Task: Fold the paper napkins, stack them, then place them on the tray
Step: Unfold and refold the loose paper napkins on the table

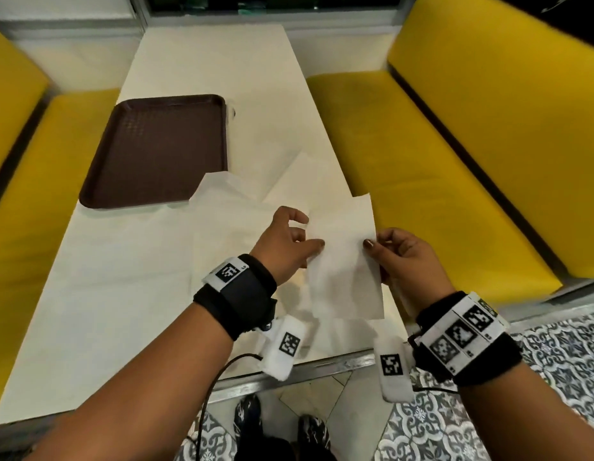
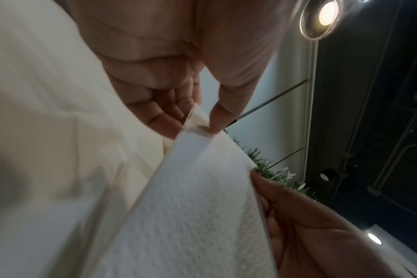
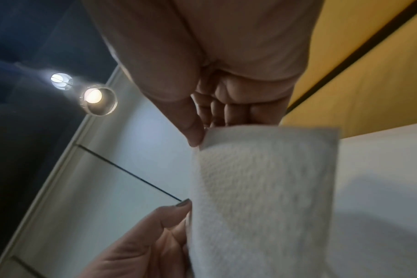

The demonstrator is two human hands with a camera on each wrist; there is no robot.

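- You held one napkin (image 1: 344, 257) in the air above the near worktop (image 1: 122, 277) edge, your left hand (image 1: 285, 242) pinching its left edge and your right hand (image 1: 400, 252) its right.
- It looked feather-light, limp and easily torn; edges and corners seemed the best hold.
- More napkins (image 1: 229, 207) lay beside the tray (image 1: 156, 148).

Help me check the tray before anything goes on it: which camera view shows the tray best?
The head view. The brown tray lies whole on the table, up left of both hands, with nothing visible inside it. The left wrist and right wrist views show only fingers and the held napkin; no tray appears.
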